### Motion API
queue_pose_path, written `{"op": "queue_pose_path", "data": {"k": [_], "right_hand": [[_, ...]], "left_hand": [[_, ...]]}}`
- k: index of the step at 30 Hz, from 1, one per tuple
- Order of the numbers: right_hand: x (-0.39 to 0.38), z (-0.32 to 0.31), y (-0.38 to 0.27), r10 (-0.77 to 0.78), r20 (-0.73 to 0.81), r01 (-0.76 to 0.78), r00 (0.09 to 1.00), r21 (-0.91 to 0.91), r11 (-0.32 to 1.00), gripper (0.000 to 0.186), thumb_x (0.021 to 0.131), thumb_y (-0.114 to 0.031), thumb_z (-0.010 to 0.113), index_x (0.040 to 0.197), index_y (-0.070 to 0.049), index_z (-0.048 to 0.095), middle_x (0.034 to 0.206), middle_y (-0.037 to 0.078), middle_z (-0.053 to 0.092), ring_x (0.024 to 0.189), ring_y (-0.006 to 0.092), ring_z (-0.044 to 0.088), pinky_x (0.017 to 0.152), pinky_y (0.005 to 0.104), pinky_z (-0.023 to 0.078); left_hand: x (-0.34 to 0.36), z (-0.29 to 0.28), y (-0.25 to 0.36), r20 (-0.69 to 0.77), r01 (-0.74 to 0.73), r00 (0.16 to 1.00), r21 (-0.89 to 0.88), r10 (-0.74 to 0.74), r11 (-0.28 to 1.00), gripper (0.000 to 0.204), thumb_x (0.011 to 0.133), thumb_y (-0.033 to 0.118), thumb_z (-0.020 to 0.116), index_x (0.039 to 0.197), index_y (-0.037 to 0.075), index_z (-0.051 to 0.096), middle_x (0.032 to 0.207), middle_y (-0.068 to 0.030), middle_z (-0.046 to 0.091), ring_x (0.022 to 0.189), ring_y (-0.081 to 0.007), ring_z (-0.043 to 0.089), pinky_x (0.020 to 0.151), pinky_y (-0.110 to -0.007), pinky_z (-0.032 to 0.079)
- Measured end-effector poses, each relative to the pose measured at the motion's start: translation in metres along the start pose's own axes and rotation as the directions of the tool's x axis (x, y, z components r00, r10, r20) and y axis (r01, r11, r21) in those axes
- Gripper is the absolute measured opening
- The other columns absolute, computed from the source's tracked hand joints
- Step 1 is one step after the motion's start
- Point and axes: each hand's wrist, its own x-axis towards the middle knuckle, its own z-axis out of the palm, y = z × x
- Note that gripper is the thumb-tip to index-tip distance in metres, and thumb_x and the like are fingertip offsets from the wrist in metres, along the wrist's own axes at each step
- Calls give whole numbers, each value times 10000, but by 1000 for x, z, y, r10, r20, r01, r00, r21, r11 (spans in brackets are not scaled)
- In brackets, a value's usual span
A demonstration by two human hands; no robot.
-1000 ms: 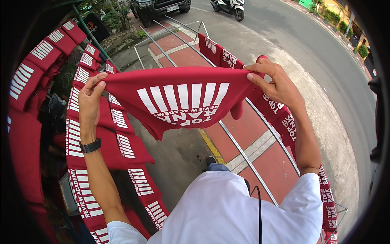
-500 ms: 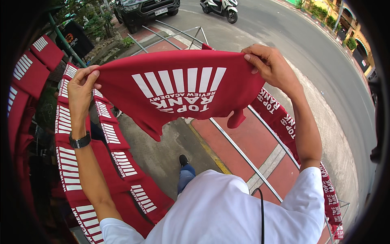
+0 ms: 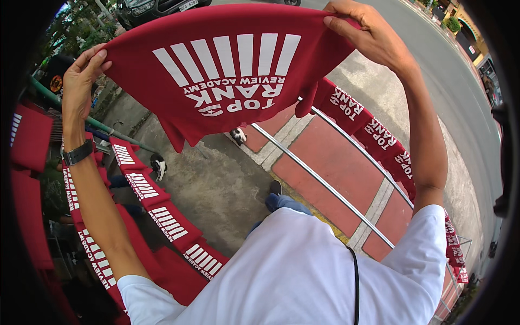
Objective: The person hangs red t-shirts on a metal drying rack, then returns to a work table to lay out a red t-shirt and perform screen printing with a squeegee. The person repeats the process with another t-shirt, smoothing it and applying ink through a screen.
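My left hand [image 3: 81, 81] pinches one corner of a red T-shirt [image 3: 227, 59] between thumb and fingers. At the opposite corner, my right hand [image 3: 374, 38] grips the same edge. Stretched between them, the shirt hangs upside down from its hem, with its white stripes and lettering inverted. Its sleeves dangle at the lower sides. Both arms are raised well out in front, and a black wristwatch [image 3: 78, 154] is on my left wrist. Below the right forearm, more red printed shirts [image 3: 374, 130] hang along a rail, clear of that hand.
Bare metal rails [image 3: 325, 184] cross red paving [image 3: 346, 162] on the right. Rows of red printed shirts [image 3: 168, 222] line the left. Two black-and-white cats lie on the ground, one [image 3: 158, 165] at left and one [image 3: 237, 136] below the shirt. A dark vehicle [image 3: 143, 8] stands beyond.
Both hands have risen in view, lifting the stretched shirt higher. The view has shifted, bringing two cats into sight and leaving the white scooter mostly out of frame. Both grips stay on the shirt.
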Motion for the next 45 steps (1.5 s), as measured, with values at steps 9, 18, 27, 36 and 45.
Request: {"op": "queue_pose_path", "data": {"k": [9, 18, 27, 36, 45], "right_hand": [[205, 80, 86, -158, -63, 167, 985, 537, 827, 88, 894, -27, 593, 956, -28, 655, 914, 11, 659, 882, 101, 593, 823, 284, 494], [369, 141, 150, -132, -37, 135, 991, 427, 894, 104, 853, -67, 592, 903, 5, 647, 1071, 70, 711, 944, 125, 640, 898, 328, 532], [487, 206, 215, 120, -178, -1, 977, 554, 832, 70, 872, -101, 643, 865, -90, 574, 794, -42, 653, 793, 51, 590, 793, 272, 478], [566, 196, 330, 321, -218, -79, 922, 704, 705, 291, 873, 45, 649, 1099, -117, 565, 874, -94, 586, 842, 26, 548, 844, 208, 467], [584, 238, 399, 274, -244, 9, 930, 762, 647, 253, 914, -14, 647, 1090, -152, 530, 855, -98, 588, 786, 23, 556, 834, 235, 475]], "left_hand": [[216, -9, -120, -3, 84, 996, -66, -84, 994, 304, 1003, 142, 727, 1266, -11, 707, 1211, -63, 721, 1062, -144, 695, 999, -274, 567], [420, 3, -249, 143, 82, 987, -79, -70, 994, 298, 1013, 167, 720, 1250, -13, 706, 1171, -54, 726, 1012, -135, 702, 935, -286, 598], [610, 41, -365, 360, 126, 929, -84, -88, 988, 278, 1010, 182, 727, 1237, 20, 720, 1041, -19, 751, 860, -87, 699, 821, -234, 591], [771, 138, -418, 374, 78, 928, -179, -6, 981, 335, 1032, 170, 694, 1314, -9, 667, 1243, -74, 706, 1097, -179, 702, 1010, -295, 584], [845, 172, -478, 472, 18, 878, -210, 85, 978, 328, 1026, 161, 701, 1303, -14, 675, 1240, -74, 705, 1091, -173, 704, 1012, -292, 571]]}}
